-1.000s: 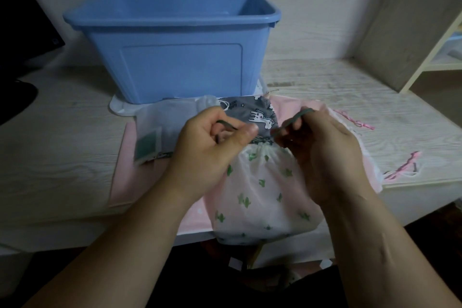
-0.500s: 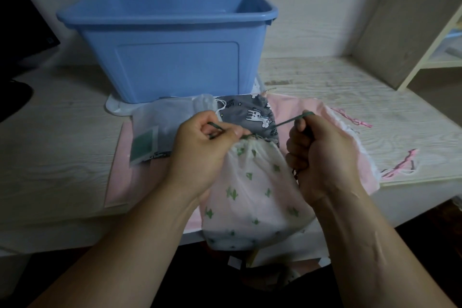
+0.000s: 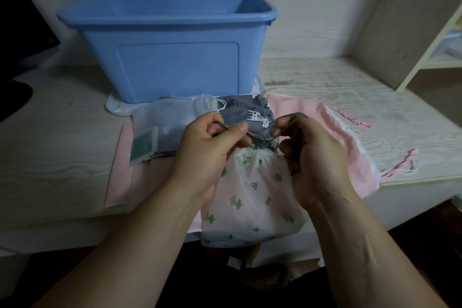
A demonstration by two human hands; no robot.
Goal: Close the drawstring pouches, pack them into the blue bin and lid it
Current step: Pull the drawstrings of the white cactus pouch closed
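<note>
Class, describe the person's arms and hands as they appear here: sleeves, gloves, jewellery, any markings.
The left forearm and right forearm are bare to the frame's edge, with no sleeve in view. The left hand and right hand wear no gloves, and no ring, watch or bracelet shows. The left thumbnail looks short. No markings are visible.

Tiny lettering on grey pouch (image 3: pixel 239 117), unreadable

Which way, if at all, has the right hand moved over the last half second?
Yes: the right hand has come back left, its fingers again at the right edge of the grey unicorn pouch, still pinching the green cord.
</note>
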